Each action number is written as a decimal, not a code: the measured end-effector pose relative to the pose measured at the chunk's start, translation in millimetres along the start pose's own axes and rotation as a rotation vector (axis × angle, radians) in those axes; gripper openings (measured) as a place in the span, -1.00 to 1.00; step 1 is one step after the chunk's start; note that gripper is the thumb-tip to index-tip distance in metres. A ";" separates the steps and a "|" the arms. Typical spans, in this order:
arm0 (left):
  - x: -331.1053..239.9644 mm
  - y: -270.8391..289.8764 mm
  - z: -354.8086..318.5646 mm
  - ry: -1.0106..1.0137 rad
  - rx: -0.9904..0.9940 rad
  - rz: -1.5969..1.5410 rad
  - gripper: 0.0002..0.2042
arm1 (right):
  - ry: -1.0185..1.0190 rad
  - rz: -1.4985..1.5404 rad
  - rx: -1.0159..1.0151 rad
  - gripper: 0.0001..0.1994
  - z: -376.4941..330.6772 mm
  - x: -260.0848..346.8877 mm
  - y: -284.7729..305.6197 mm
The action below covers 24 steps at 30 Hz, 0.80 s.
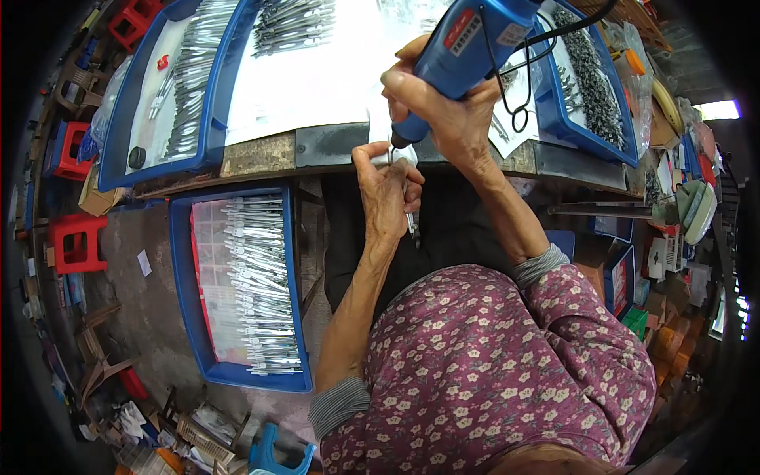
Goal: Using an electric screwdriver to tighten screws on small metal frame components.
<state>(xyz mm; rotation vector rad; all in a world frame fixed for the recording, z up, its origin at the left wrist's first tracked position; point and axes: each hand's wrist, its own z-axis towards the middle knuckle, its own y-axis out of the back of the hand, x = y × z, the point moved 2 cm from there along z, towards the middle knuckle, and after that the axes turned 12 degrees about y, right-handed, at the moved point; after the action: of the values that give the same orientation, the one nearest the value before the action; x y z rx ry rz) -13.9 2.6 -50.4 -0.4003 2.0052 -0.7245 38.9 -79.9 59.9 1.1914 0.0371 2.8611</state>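
Note:
My right hand point(455, 119) is wrapped around a blue electric screwdriver point(467, 51), which points down and to the left. Its dark tip meets the spot where my left hand point(384, 190) grips a slim silver metal part point(412, 226) at the front edge of the workbench point(332, 148). One end of that part sticks out below my left fingers. Those fingers hide most of the rest, so its exact kind does not show.
Blue trays with rows of slim metal parts stand at the bench's left point(216, 111) and below it point(184, 301). At the right, another blue tray point(550, 107) holds small dark pieces. A wire loop point(519, 119) hangs by the screwdriver. Red stools point(77, 243) stand far left.

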 end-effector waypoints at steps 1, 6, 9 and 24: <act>-0.4 -0.3 0.2 0.019 -0.009 0.000 -0.73 | -0.010 0.012 -0.011 -0.87 0.1 0.4 -0.8; -4.2 -3.5 -0.8 0.019 -0.012 -0.011 -0.73 | -0.053 -0.079 0.011 -0.89 -1.9 0.6 -6.4; -3.8 -4.4 -1.3 0.010 -0.002 -0.010 -0.73 | 0.104 -0.190 0.021 -0.91 -7.6 -1.8 -8.7; -3.8 -6.7 -2.6 0.022 -0.046 -0.027 -0.76 | 0.013 -0.177 0.041 -0.88 -7.2 -0.3 -12.0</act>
<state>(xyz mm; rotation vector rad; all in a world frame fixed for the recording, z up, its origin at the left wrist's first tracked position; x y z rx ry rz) -14.3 0.3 -42.6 -0.4491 2.0436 -0.7038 34.4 -68.0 54.2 1.1152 0.1932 2.7268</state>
